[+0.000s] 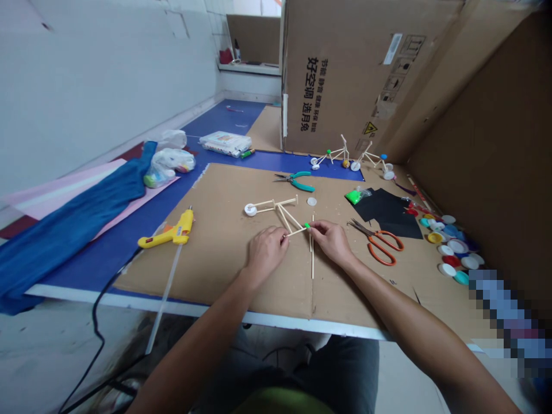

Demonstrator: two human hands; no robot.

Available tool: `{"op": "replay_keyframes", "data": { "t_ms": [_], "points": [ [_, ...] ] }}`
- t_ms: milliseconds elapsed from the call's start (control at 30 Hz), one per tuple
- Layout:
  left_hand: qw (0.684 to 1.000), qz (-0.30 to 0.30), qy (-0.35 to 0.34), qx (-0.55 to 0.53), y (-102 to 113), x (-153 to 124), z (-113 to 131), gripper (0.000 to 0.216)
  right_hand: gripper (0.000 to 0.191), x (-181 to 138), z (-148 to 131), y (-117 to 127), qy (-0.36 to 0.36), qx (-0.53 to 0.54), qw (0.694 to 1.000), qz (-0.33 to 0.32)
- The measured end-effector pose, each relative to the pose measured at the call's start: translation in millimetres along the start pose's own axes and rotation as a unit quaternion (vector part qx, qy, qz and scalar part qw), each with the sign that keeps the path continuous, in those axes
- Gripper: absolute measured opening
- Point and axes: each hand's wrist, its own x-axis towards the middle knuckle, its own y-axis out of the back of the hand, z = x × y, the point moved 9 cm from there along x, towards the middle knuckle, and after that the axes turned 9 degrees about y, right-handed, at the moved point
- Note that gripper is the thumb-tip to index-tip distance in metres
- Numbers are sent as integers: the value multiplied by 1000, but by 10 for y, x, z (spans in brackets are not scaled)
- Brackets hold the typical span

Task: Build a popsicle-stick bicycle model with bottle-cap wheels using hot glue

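Note:
A small bicycle model (281, 215) of thin wooden sticks lies on its side on the cardboard, between my hands. White bottle-cap wheels (250, 210) sit at its far left end. My left hand (268, 252) is closed, its fingertips pinching a corner of the stick frame. At the frame's right corner, my right hand (330, 238) pinches the model beside a small bright green piece (307, 225). Loose wooden sticks (313, 261) lie just under and in front of my right hand. A translucent disc (311, 201) rests beyond it.
A yellow glue gun (179, 230) with its cord lies left. Teal pliers (297, 180) are beyond the model; orange-handled scissors (382, 244) are right, near black sheets (390, 213) and several bottle caps (457, 246). Two finished-looking stick bicycles (332, 155) stand before a large carton (345, 75).

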Motion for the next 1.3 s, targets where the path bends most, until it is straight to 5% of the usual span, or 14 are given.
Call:
{"op": "replay_keyframes", "data": {
  "t_ms": [1300],
  "points": [
    [1000, 22, -8, -3, 22, -3, 3, 13, 23, -38, -13, -27, 16, 42, 999, -15]
  ]
}}
